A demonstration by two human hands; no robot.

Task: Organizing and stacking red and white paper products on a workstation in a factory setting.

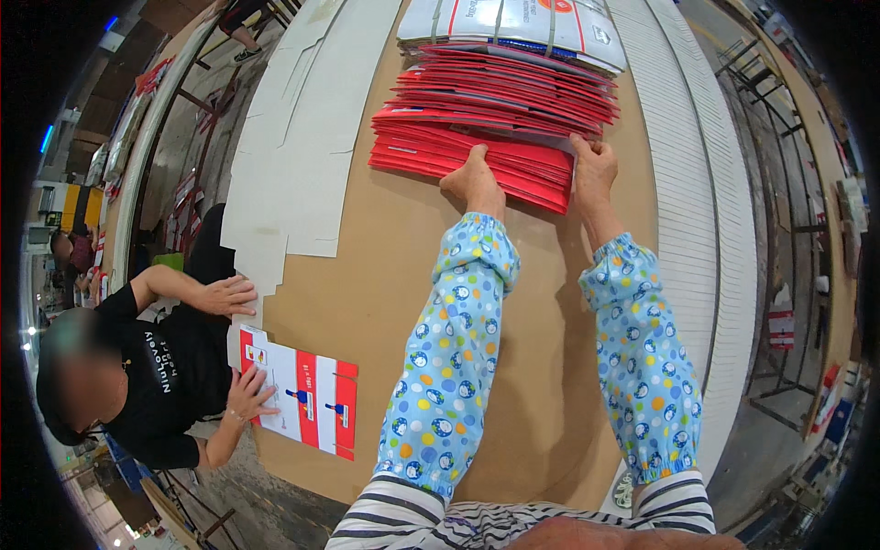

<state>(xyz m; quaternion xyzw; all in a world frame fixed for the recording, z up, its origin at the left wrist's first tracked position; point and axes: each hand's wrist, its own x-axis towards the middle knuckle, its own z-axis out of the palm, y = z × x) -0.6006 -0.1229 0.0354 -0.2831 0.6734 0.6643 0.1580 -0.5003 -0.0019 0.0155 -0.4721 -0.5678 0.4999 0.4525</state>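
Both my arms reach to the far part of the brown table, in blue dotted sleeve covers. A row of flat red cardboard pieces [532, 165] leans there, overlapping, with their edges towards me. My left hand [477, 183] is closed on the near pieces, its thumb on top and its other fingers partly hidden. At their right end my right hand [596, 174] is closed at the edge, thumb and fingertips against the cardboard. Beyond these lie more red cardboard pieces [504, 87], packed closely together.
Behind the red cardboard lies a strapped bundle of white printed cardboard [513, 23]. White cardboard sheets [284, 147] cover the table's left side, and ribbed white sheets [687, 183] its right. A co-worker [156, 367] at the left touches a flat red-and-white printed cardboard piece [307, 394].
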